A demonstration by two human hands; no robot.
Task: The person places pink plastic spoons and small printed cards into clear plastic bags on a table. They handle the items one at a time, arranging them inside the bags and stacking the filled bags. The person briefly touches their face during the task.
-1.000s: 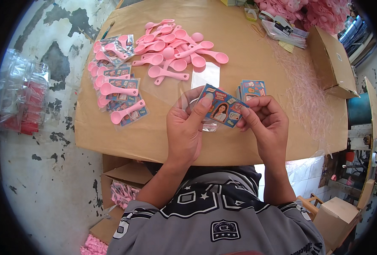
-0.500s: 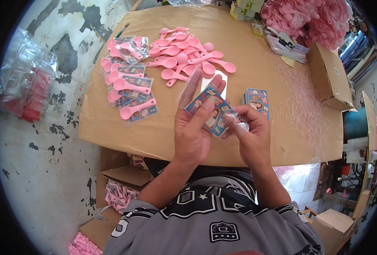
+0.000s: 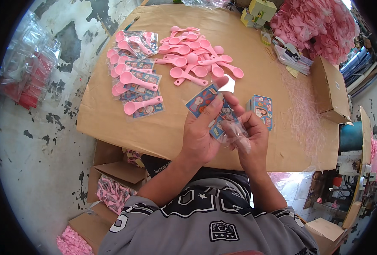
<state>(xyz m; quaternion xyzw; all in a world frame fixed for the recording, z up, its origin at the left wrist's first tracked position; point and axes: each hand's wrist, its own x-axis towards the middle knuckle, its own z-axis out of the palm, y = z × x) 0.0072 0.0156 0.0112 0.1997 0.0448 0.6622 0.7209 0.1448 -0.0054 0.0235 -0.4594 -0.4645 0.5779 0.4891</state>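
My left hand [image 3: 203, 136] grips a blue printed card [image 3: 202, 101], its thumb pressed across the front and its fingers behind. My right hand [image 3: 253, 134] pinches a crumpled clear plastic bag [image 3: 237, 135] against the card's lower end. Whether the card's lower part lies inside the bag is hard to tell. Just right of my hands lies a stack of similar cards [image 3: 263, 111]. Beyond them is a heap of loose pink spoons [image 3: 192, 57]. To the left, several clear packets [image 3: 144, 109] overlap in a column, with cards and pink spoons on or in them.
Brown paper covers the table [image 3: 175, 140]. At the right are pale pink strands [image 3: 303, 110] and a cardboard box [image 3: 331, 91]. A large bundle of pink spoons [image 3: 314, 25] stands at the back right. Clear bags [image 3: 29, 63] hang or lie at far left; an open carton [image 3: 120, 170] sits below the table.
My left fingers have curled in behind the card, where they were stretched out before. The bag has bunched lower, nearer my right fingers. The whole view has shifted slightly.
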